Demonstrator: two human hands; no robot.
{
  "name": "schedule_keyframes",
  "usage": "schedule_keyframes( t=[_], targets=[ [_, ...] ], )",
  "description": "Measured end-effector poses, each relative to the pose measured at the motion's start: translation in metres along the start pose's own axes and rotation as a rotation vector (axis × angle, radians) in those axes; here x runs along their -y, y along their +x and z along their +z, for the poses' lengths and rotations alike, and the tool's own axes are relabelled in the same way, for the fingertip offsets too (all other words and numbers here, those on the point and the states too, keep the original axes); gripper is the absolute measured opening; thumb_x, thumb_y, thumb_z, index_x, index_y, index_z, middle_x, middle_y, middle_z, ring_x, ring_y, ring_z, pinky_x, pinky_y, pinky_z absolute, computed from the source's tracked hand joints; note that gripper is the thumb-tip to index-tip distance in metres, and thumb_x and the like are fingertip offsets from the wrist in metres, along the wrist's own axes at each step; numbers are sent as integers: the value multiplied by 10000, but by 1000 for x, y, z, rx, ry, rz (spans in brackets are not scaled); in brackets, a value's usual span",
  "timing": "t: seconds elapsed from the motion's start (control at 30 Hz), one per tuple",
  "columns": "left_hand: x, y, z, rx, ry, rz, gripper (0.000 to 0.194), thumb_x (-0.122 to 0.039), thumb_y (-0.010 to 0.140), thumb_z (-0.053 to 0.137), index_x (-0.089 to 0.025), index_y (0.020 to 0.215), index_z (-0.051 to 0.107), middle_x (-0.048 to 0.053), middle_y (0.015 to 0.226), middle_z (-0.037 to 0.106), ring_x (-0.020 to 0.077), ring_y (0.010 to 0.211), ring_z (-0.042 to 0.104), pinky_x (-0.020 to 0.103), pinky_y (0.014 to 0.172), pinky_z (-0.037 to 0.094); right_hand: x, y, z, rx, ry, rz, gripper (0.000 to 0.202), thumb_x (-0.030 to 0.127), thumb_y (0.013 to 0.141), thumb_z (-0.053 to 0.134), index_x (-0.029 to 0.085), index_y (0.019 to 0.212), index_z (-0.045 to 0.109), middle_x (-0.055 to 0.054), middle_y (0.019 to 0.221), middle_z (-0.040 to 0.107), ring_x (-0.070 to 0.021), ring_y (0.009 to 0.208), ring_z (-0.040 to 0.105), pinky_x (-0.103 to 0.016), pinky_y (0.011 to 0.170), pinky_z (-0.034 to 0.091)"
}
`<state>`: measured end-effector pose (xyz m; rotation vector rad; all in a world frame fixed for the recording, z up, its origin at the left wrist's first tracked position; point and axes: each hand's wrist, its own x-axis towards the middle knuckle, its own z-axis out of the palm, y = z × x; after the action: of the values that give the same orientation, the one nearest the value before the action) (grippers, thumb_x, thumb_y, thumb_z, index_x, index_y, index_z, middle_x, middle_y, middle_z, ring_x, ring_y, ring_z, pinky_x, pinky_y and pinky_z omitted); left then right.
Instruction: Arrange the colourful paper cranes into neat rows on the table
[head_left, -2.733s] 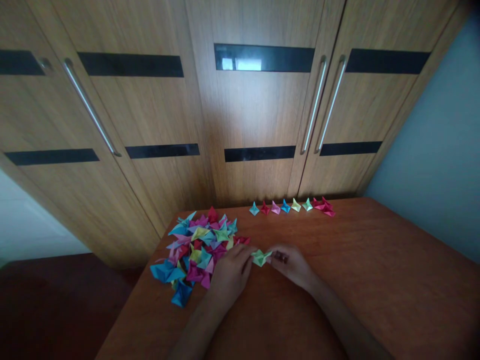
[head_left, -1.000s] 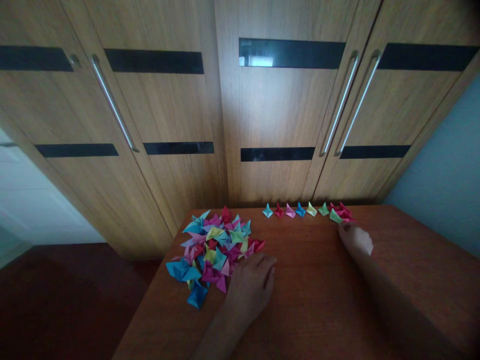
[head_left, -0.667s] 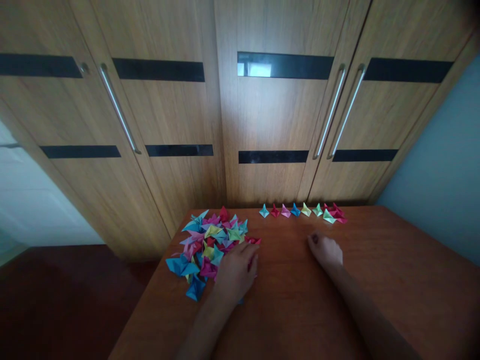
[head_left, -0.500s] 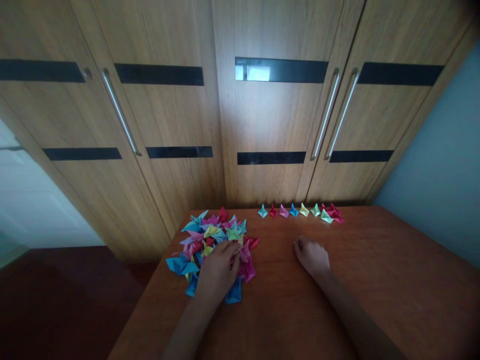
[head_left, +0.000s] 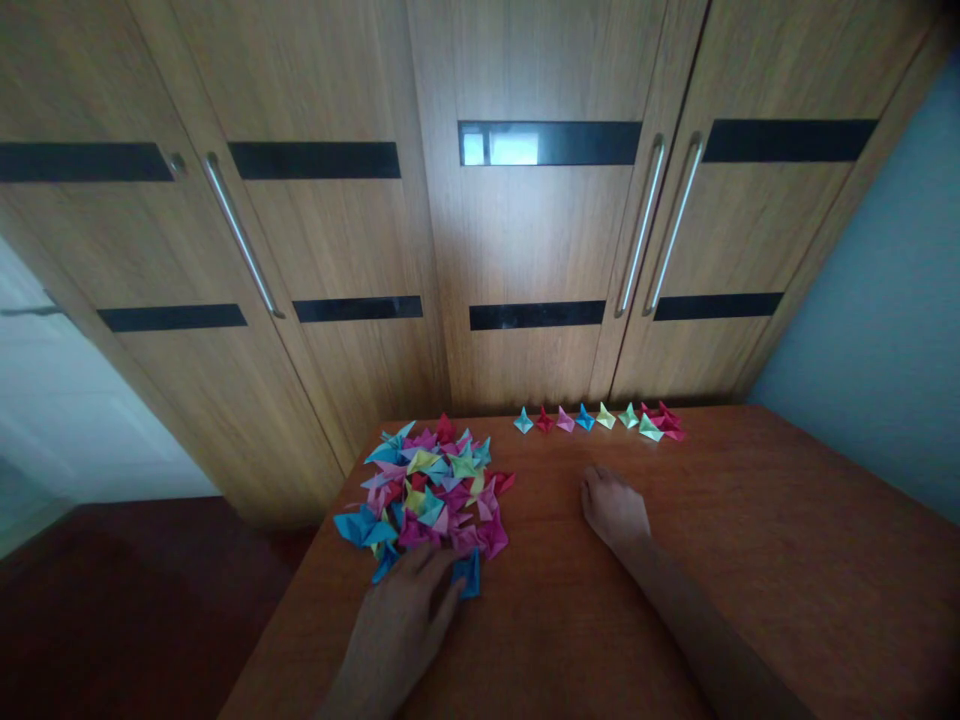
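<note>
A heap of colourful origami pieces point(head_left: 429, 508) in pink, blue, yellow, green and red lies on the left of the wooden table point(head_left: 540, 640). At the heap's near edge is my left hand point(head_left: 405, 605), thumb and fingers apart, its fingertips partly hidden against the paper. A blue origami piece point(head_left: 468, 576) sits right beside its thumb and index finger. My right hand point(head_left: 615, 508) rests on the tabletop with fingers curled in, and no paper shows in it. Beyond it, a row of small origami pieces point(head_left: 565, 420) runs along the far edge.
At the row's right end, red origami pieces point(head_left: 670, 422) and a pale green one point(head_left: 650, 428) bunch together. A wooden wardrobe point(head_left: 525, 365) with metal handles stands directly behind the table. There is a wall point(head_left: 862, 330) at right and a white door point(head_left: 67, 400) at left.
My left hand has pulled back toward me from the middle of the heap to its near edge, uncovering pieces there. The right hand stays nearly in place. The view has shifted slightly.
</note>
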<state>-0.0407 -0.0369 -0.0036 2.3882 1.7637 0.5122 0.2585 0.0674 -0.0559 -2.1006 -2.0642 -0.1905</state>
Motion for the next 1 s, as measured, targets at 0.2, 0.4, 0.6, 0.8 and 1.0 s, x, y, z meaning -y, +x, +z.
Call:
schedule_keyframes(
  t=[0.2,0.4,0.6,0.8,1.0],
  targets=[
    [-4,-10,11,62,-4,-59,254,-280,868,471,-295,1076,615,36,1094,624,202,943,623,297,763,502,-1,1,-1,25,11,4,215,243,927,354,174,911,557,-96,928,604,-179,835,588,-250,625,381],
    [2,-11,23,35,9,-59,281,-220,862,449,-273,1074,626,51,1115,627,199,972,623,300,801,513,-4,1,0,17,19,-30,185,243,920,379,185,905,555,-77,937,600,-171,856,577,-241,641,373],
    [17,-18,30,-158,-22,26,258,-210,849,471,-279,1020,652,32,1114,649,183,924,655,274,790,542,-5,0,2,-14,82,-18,176,235,910,394,189,878,561,-71,920,606,-168,846,573,-234,650,374],
    [7,0,13,-314,-90,93,231,-235,867,470,-245,1020,642,53,1003,673,191,898,654,303,793,546,-14,4,7,11,609,-53,169,266,858,443,206,798,589,-18,797,623,-150,744,568,-244,683,414],
    [-28,55,-1,-293,-197,226,260,-159,854,470,-220,1057,620,57,1030,636,177,958,606,304,854,502,-4,-2,-1,112,1274,-191,261,428,795,565,178,852,611,-7,766,596,-135,707,555,-241,644,446]
  ],
)
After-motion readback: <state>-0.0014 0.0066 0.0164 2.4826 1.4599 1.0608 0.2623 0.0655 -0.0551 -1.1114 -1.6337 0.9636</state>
